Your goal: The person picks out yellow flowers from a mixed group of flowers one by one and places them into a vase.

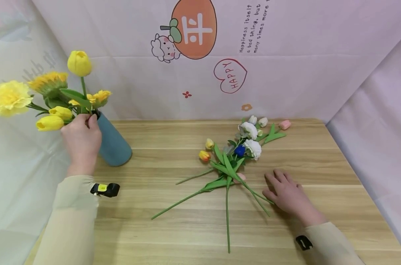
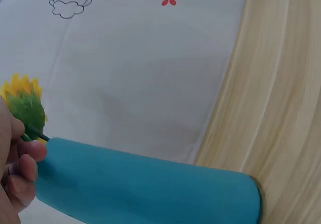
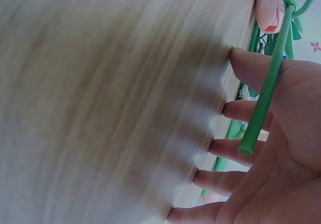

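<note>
At the mouth of a teal vase, which looks tilted in the head view, my left hand pinches a green stem between thumb and fingers. The stem seems to lead up to a yellow tulip. Around it, other yellow blooms lean out of the vase: a pale carnation, a sunflower-like bloom and two lower tulips. My right hand rests its spread fingertips on the table, beside the flower stems. One stem end crosses in front of that hand in the right wrist view.
A loose pile of artificial flowers lies mid-table: white blooms, a blue one, orange-yellow tulips and a pink tulip. Several stems fan toward the front of the wooden table. A printed cloth hangs behind.
</note>
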Available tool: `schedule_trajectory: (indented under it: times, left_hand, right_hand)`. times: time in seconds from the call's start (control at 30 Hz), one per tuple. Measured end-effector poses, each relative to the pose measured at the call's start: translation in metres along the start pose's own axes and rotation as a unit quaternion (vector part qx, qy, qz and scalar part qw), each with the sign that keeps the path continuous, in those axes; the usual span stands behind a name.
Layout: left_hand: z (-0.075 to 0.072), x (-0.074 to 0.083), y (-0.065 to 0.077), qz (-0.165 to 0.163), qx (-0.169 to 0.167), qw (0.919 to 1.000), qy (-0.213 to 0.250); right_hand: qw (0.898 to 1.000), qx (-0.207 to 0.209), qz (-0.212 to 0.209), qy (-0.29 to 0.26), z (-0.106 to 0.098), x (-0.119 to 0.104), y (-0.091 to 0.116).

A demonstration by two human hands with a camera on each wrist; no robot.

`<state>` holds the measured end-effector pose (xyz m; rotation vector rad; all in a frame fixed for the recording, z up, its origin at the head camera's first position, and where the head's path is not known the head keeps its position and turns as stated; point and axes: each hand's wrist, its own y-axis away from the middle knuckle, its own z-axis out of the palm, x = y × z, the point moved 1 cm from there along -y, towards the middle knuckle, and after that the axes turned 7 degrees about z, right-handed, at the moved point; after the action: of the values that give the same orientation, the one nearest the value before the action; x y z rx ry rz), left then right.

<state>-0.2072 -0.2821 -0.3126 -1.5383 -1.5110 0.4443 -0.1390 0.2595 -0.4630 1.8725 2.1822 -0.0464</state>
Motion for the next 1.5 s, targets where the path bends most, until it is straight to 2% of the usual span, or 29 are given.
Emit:
schedule_trajectory:
  times: [0.13, 0.27, 0.4, 0.47, 0.53, 0.6, 0.67, 0.77, 0.87, 0.93, 1.07, 1.3, 1.43, 1.5]
  left_hand:
    - [0.002, -0.008, 0.005, -0.032, -0.025, 0.9989, -0.025]
    - [0.004, -0.013, 0.011, -0.108, -0.06, 0.9916, -0.036]
    - [0.005, -0.014, 0.019, -0.197, -0.069, 0.9779, 0.006]
    - [0.005, -0.013, 0.025, -0.22, -0.055, 0.9734, 0.031]
    - [0.006, -0.01, 0.033, -0.227, -0.041, 0.9718, 0.048]
    - [0.008, -0.007, 0.043, -0.209, -0.034, 0.976, 0.05]
    - [0.013, -0.003, 0.055, -0.183, -0.041, 0.9812, 0.046]
    - [0.022, 0.006, 0.074, -0.133, -0.087, 0.9863, 0.044]
    - [0.033, 0.018, 0.092, -0.081, -0.156, 0.9835, 0.043]
    - [0.039, 0.028, 0.103, -0.041, -0.196, 0.9786, 0.047]
    - [0.05, 0.043, 0.123, 0.024, -0.251, 0.9659, 0.059]
    - [0.06, 0.07, 0.145, 0.078, -0.302, 0.9475, 0.071]
    - [0.066, 0.089, 0.159, 0.109, -0.349, 0.9275, 0.078]
    - [0.069, 0.102, 0.167, 0.13, -0.377, 0.9128, 0.09]
  right_hand:
    - [1.0, -0.001, -0.001, 0.0, 0.0, -0.001, 0.0]
    - [1.0, -0.003, -0.001, 0.001, -0.001, -0.002, 0.0]
    - [1.0, -0.004, -0.003, 0.005, -0.001, -0.003, 0.0]
    - [1.0, -0.003, -0.004, 0.004, -0.001, -0.003, 0.0]
    - [1.0, -0.002, -0.005, 0.003, -0.001, -0.003, 0.001]
    - [1.0, -0.001, -0.005, 0.001, -0.001, -0.003, 0.001]
    - [1.0, 0.0, -0.004, -0.001, -0.001, -0.002, 0.001]
    - [1.0, 0.001, -0.005, -0.008, -0.001, -0.002, 0.002]
    - [0.999, 0.012, -0.026, -0.028, -0.003, -0.004, 0.001]
    - [0.997, 0.025, -0.051, -0.044, -0.004, -0.007, 0.001]
    - [0.992, 0.039, -0.1, -0.063, -0.005, -0.015, 0.002]
    - [0.989, 0.034, -0.138, -0.041, -0.001, -0.028, 0.005]
    - [0.99, 0.016, -0.138, -0.022, 0.003, -0.036, 0.006]
    - [0.991, 0.006, -0.13, -0.015, 0.003, -0.039, 0.007]
